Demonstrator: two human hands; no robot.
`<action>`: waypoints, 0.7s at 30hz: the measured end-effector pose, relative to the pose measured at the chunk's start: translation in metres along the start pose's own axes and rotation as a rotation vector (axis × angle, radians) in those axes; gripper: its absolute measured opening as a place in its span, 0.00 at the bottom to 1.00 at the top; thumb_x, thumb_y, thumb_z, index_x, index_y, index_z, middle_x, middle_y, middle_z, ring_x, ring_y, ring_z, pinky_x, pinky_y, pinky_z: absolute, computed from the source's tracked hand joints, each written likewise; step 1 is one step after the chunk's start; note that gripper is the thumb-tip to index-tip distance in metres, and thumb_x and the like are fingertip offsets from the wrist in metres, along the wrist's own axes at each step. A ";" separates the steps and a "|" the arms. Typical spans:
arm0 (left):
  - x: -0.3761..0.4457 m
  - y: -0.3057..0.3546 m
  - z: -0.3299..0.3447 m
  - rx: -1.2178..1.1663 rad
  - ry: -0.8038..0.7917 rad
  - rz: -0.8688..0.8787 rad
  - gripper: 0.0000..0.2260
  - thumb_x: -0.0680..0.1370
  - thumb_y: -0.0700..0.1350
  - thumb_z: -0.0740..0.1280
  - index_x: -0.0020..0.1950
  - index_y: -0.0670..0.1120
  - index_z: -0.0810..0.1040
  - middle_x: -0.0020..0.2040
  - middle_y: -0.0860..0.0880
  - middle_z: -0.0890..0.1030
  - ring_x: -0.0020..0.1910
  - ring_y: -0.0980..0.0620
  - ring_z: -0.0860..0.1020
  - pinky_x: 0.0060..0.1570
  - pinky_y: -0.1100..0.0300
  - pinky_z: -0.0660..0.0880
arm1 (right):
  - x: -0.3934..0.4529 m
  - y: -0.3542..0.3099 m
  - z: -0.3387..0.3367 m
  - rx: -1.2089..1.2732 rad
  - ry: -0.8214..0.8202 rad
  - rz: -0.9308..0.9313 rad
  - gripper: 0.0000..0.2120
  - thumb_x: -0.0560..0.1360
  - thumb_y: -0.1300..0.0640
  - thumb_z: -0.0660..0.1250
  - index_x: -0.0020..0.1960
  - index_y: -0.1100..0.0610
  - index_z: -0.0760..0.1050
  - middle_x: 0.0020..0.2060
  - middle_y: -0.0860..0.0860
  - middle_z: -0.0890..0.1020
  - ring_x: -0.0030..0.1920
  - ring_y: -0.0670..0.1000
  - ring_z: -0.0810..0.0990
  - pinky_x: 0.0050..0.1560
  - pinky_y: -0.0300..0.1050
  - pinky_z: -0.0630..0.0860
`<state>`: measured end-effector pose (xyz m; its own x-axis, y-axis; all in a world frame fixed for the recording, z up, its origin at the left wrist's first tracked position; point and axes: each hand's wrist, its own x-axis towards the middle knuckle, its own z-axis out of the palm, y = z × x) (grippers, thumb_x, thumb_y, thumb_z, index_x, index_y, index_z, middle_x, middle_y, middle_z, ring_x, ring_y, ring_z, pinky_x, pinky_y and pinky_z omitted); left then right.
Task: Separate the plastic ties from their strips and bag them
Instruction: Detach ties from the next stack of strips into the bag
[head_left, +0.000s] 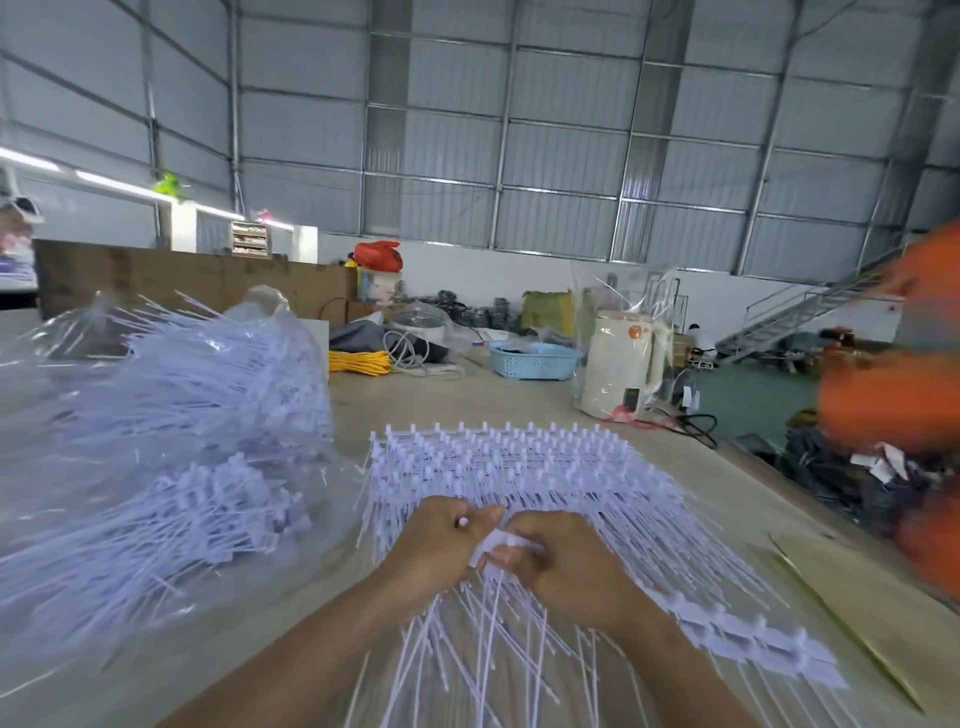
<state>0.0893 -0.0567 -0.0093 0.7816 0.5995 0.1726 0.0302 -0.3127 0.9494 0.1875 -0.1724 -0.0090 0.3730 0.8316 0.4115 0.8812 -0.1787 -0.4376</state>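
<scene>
A stack of white plastic tie strips (498, 462) lies on the table in front of me, heads toward the far side. My left hand (441, 545) and my right hand (566, 561) meet over its near edge, both curled round a small bunch of white ties (501, 543) whose tails hang toward me. More strips with loose tails spread to the lower right (753, 639). At the left a clear plastic bag (171, 415) holds a large heap of ties.
The wooden table (519, 400) carries a white kettle in plastic wrap (621, 364), a blue basket (532, 358), yellow cord (358, 361) and cables at the back. A blurred person in orange (898, 415) is at the right edge. A cardboard piece (857, 587) lies right.
</scene>
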 end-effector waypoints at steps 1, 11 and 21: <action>0.001 0.001 -0.001 0.005 0.000 -0.014 0.21 0.79 0.47 0.66 0.25 0.45 0.70 0.18 0.53 0.71 0.16 0.59 0.70 0.20 0.69 0.65 | 0.000 0.000 0.001 -0.022 0.019 -0.009 0.10 0.76 0.51 0.65 0.47 0.57 0.79 0.39 0.55 0.82 0.39 0.54 0.79 0.42 0.48 0.74; 0.007 0.016 -0.013 0.007 0.030 -0.136 0.24 0.77 0.48 0.68 0.21 0.45 0.71 0.17 0.50 0.70 0.15 0.55 0.67 0.22 0.68 0.63 | 0.001 -0.009 0.001 -0.138 0.167 -0.149 0.09 0.77 0.48 0.63 0.49 0.51 0.79 0.37 0.51 0.81 0.37 0.53 0.77 0.34 0.43 0.67; 0.031 0.000 -0.075 -0.001 0.446 -0.126 0.19 0.78 0.42 0.66 0.27 0.42 0.69 0.18 0.50 0.72 0.17 0.53 0.68 0.22 0.66 0.61 | -0.004 -0.029 -0.019 -0.242 0.534 -0.324 0.10 0.71 0.56 0.64 0.31 0.56 0.72 0.23 0.48 0.71 0.22 0.50 0.69 0.21 0.39 0.68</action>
<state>0.0664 0.0171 0.0152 0.4269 0.8915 0.1515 0.1075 -0.2164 0.9704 0.1661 -0.1806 0.0169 0.1163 0.4997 0.8584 0.9900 -0.1282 -0.0595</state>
